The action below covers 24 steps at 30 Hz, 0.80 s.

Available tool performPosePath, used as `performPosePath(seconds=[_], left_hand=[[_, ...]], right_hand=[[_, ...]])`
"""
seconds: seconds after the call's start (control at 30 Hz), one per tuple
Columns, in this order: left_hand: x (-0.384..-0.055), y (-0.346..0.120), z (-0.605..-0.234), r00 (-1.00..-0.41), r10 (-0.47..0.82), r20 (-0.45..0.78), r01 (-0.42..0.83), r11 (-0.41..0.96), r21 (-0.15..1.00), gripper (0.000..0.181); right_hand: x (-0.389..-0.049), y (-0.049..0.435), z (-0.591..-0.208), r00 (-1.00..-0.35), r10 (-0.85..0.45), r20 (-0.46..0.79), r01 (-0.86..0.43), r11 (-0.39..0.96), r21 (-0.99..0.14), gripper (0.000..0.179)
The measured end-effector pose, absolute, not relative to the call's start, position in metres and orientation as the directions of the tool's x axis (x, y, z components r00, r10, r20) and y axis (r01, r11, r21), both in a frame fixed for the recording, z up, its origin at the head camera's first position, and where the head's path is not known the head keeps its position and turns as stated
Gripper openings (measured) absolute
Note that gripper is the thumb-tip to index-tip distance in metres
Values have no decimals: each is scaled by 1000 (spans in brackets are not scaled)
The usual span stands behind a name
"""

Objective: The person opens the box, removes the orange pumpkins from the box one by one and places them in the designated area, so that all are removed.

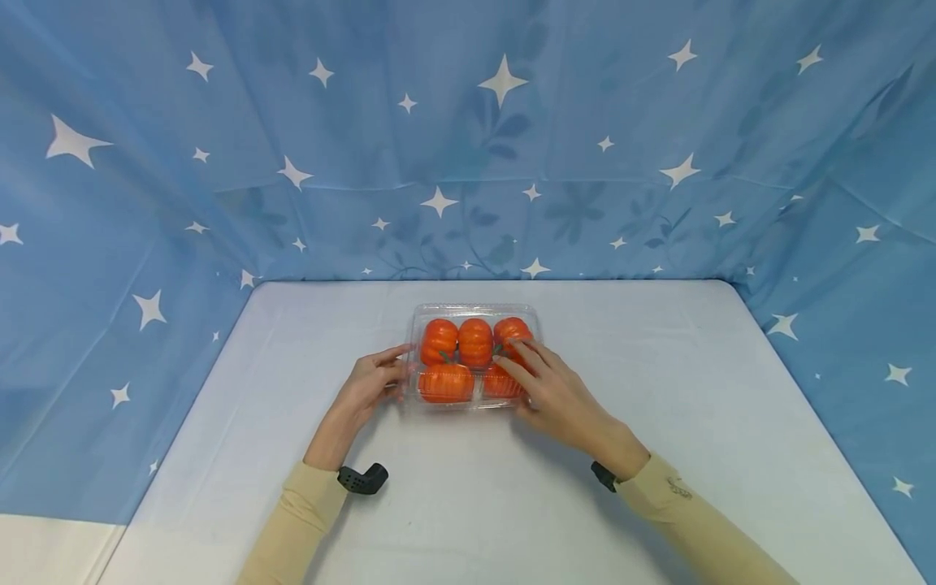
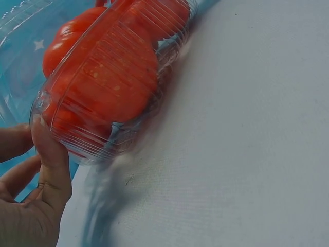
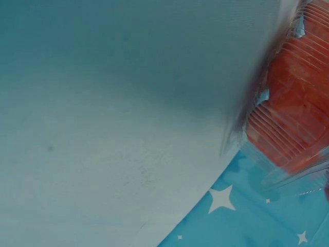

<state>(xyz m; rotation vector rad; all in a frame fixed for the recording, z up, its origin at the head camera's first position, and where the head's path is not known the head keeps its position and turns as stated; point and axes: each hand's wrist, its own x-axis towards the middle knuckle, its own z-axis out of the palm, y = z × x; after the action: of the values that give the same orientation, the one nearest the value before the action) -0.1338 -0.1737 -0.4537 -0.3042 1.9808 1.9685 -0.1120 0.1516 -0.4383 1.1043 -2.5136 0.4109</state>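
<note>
A clear plastic clamshell container (image 1: 478, 403) holds several glossy orange-red, ribbed fruits with green stems, like small pumpkins. A pumpkin (image 1: 439, 340) shows at the back left, with another pumpkin (image 1: 475, 341) beside it. In front, one pumpkin (image 1: 446, 383) shows through the ridged wall. My left hand (image 1: 371, 380) pinches the container's left edge; in the left wrist view its thumb (image 2: 51, 159) presses the corner. Over the right side reaches my right hand (image 1: 559, 402), fingers spread and slightly bent above the right-hand pumpkin (image 1: 510, 327). The right wrist view shows pumpkins (image 3: 298, 98) through the wall, the hand mostly hidden.
The container sits on a white-covered table (image 1: 453, 504), toward its far edge. A blue curtain (image 1: 453, 138) with white stars hangs behind and along both sides. Dark straps (image 1: 363, 479) circle both wrists, below tan sleeves (image 1: 300, 512).
</note>
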Motion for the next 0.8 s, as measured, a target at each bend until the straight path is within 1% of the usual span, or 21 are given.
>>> performPosePath(seconds=[0.1, 0.2, 0.27, 0.37, 0.47, 0.6, 0.7, 0.8], left_hand=[[-134, -176, -453, -925, 90, -370, -370, 19, 929, 55], [-134, -177, -453, -926, 100, -364, -364, 17, 931, 54], [-133, -178, -453, -926, 102, -364, -364, 18, 931, 54], [-133, -178, -454, -923, 97, -371, -371, 21, 928, 52], [-133, -176, -454, -921, 91, -379, -378, 24, 925, 52], [-134, -175, -456, -919, 72, -388, -387, 18, 922, 52], [-134, -174, -456, -918, 66, -390, -390, 22, 921, 53], [-135, -173, -456, -921, 66, -384, -384, 14, 923, 52]], right_hand=[[-112, 156, -440, -652, -610, 451, -716, 691, -100, 66], [-113, 161, -443, -700, -562, 440, -660, 744, -100, 71], [-113, 164, -445, -734, -539, 413, -630, 767, -119, 76], [-113, 167, -448, -759, -536, 371, -620, 768, -158, 82], [-113, 169, -449, -753, -559, 348, -642, 741, -197, 83], [-114, 170, -446, -730, -605, 319, -675, 712, -194, 82], [-114, 171, -440, -723, -637, 268, -688, 699, -193, 78], [-114, 171, -432, -725, -661, 194, -689, 692, -217, 73]])
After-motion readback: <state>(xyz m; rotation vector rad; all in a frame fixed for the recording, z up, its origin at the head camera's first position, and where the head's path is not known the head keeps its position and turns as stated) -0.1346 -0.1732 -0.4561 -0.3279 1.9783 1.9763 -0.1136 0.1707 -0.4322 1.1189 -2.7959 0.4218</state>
